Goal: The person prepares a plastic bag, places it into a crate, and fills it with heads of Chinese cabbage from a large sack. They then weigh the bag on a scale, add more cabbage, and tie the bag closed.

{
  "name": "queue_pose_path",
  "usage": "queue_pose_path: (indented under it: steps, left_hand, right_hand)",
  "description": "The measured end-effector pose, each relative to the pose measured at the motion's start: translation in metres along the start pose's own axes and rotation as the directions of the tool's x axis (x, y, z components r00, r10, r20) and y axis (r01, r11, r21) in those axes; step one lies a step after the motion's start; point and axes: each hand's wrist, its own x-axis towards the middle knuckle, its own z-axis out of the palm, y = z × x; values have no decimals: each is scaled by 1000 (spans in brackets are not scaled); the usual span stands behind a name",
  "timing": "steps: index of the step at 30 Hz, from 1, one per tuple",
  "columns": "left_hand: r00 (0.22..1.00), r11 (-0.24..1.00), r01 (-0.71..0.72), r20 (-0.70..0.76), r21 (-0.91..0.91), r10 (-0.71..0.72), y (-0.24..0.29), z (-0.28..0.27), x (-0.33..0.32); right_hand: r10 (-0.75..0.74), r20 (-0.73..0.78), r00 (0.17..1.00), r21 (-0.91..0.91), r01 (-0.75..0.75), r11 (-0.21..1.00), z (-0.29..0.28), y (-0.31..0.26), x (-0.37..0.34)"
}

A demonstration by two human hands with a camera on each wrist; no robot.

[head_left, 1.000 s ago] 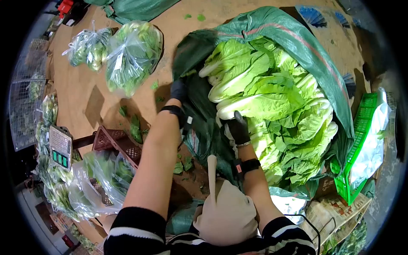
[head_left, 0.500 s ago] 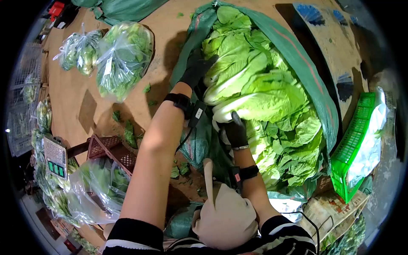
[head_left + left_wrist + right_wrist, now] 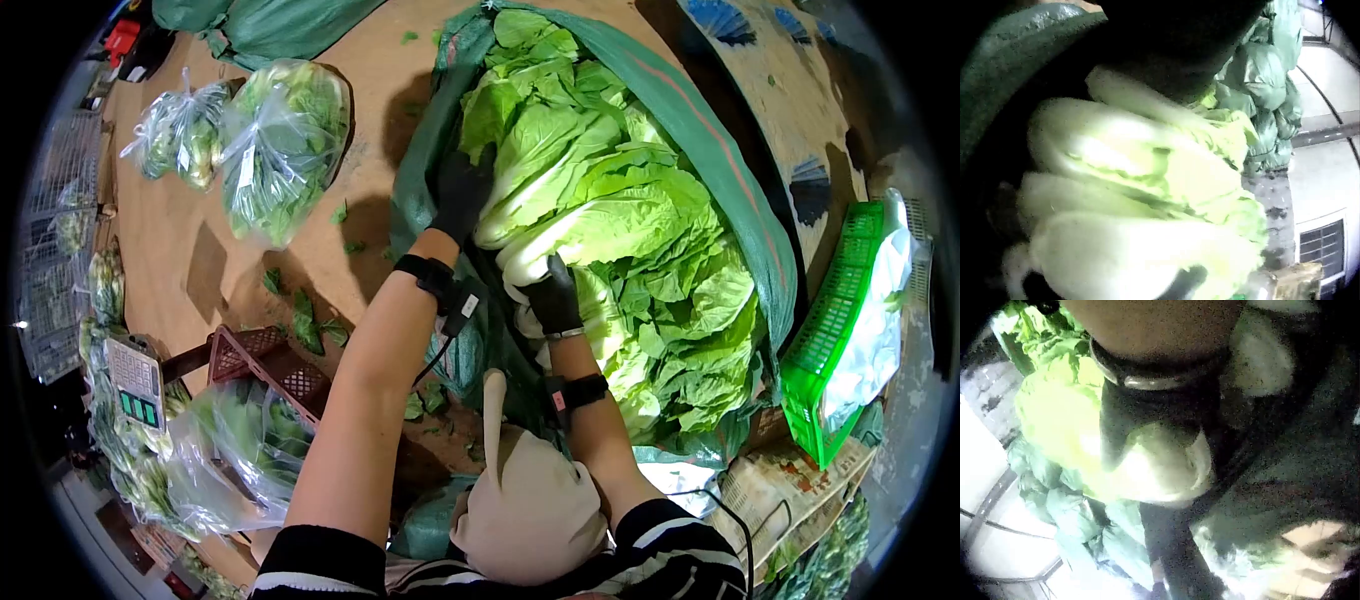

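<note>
A green woven sack (image 3: 715, 140) lies wide, full of leafy cabbages (image 3: 650, 225) with white stalk ends facing left. My left hand (image 3: 463, 195), in a black glove, is at the sack's left inner side against the stalk ends; its fingers are mostly hidden. Lower down, my gloved right hand (image 3: 553, 302) grips the stalk end of one cabbage (image 3: 530, 258), thumb on top. In the right wrist view that stalk end (image 3: 1160, 465) sits within the right hand's grasp. Several thick white stalks (image 3: 1104, 250) fill the left wrist view beside a dark shape.
Bagged vegetables (image 3: 285, 150) stand on the tan surface at upper left. A scale (image 3: 137, 380), a brown crate (image 3: 265, 360) and more plastic-bagged greens (image 3: 235, 450) are at lower left. At right is a green basket (image 3: 835, 330) with white plastic. Loose leaves (image 3: 305, 320) lie left of the sack.
My left hand first moved up to the upper stalks, then slightly down and left. The sack's upper edge has been drawn up and leftward, exposing more leaves. My right hand stays at the same cabbage.
</note>
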Motion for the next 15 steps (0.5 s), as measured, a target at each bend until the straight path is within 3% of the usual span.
queue_pose_path:
  steps: [1, 2, 3, 4, 6, 7, 8, 10, 11, 12, 13, 14, 15]
  left_hand:
    - [989, 983, -89, 133, 160, 67, 27, -17, 0]
    - [956, 933, -188, 273, 306, 103, 41, -26, 0]
    - [956, 971, -81, 293, 224, 12, 25, -8, 1]
    - [997, 981, -29, 80, 189, 14, 31, -12, -2]
    - [923, 944, 322, 243, -65, -298, 36, -35, 4]
    - [863, 803, 503, 235, -320, -448, 27, -33, 5]
    - [898, 824, 410, 14, -392, -440, 10, -17, 3]
    - [850, 785, 521, 286, -335, -442, -22, -3, 1]
    - [849, 782, 523, 291, -339, -442, -23, 1, 0]
    - [810, 705, 587, 316, -399, -495, -10, -12, 6]
    - [765, 618, 643, 345, -452, -544, -5, -15, 8]
    - [763, 618, 645, 351, -450, -542, -5, -14, 8]
    - [770, 661, 638, 308, -395, -559, -10, -7, 10]
  right_hand:
    - [-200, 44, 979, -397, 201, 896, -9, 11, 5]
    - [-357, 167, 919, -707, 364, 607, -27, 29, 12]
    - [-326, 200, 924, -737, 361, 571, -54, 40, 19]
    - [-113, 38, 993, -286, 119, 951, -39, 31, 15]
    - [38, 19, 999, 85, -40, 996, -22, 11, 4]
    - [18, -40, 999, -57, -20, 998, -30, 16, 10]
    - [18, -29, 999, -61, -20, 998, -29, 18, 14]
    - [-107, -233, 966, -273, 41, 961, -16, 15, 10]
    - [63, -275, 959, -294, -147, 944, -18, 6, 8]
    - [59, -278, 959, -298, -144, 944, -24, 4, 9]
    - [-188, -49, 981, -756, 86, 649, -31, 6, 9]
    - [-273, 266, 925, -940, 312, 138, -37, 9, 7]
    - [-199, 15, 980, -806, 129, 578, -23, 6, 7]
